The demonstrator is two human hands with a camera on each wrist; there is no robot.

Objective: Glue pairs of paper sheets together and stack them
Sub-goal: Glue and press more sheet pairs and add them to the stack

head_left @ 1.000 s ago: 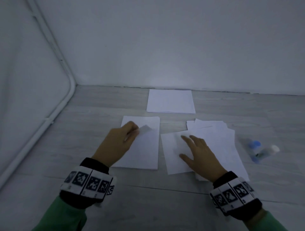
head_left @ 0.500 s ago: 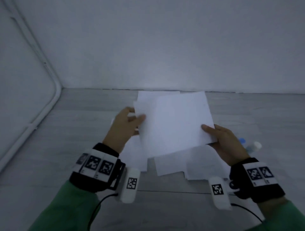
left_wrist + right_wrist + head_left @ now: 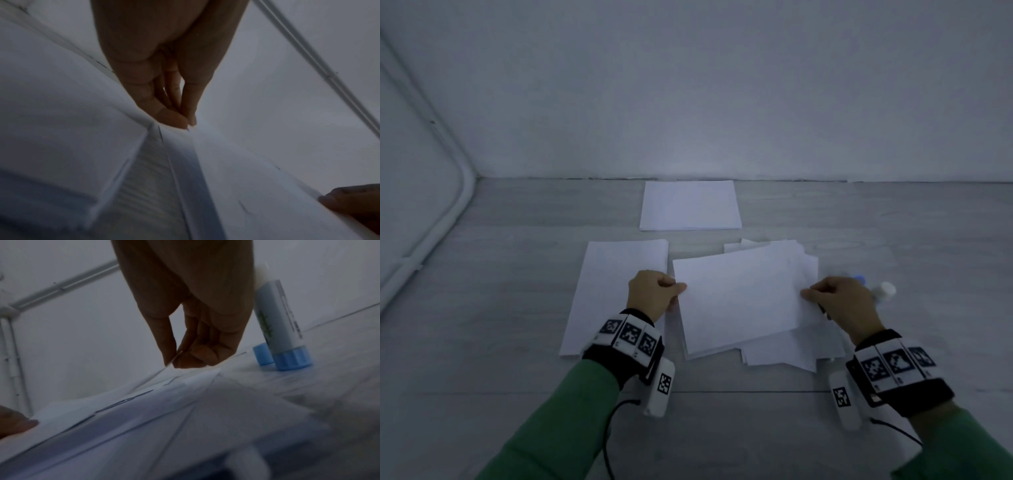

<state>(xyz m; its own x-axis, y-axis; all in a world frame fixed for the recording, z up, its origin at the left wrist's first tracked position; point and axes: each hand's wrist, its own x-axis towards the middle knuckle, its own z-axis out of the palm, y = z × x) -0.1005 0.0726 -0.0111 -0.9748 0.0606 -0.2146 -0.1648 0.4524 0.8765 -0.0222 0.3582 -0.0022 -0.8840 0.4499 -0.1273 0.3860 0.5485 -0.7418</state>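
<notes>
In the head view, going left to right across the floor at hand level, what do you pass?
Left sheet → left hand → held sheet → right hand → glue stick.

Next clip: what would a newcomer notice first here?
Both hands, left hand and right hand, pinch opposite edges of one white paper sheet above a messy pile of loose white sheets. An uncapped blue-and-white glue stick lies just right of the pile.
</notes>
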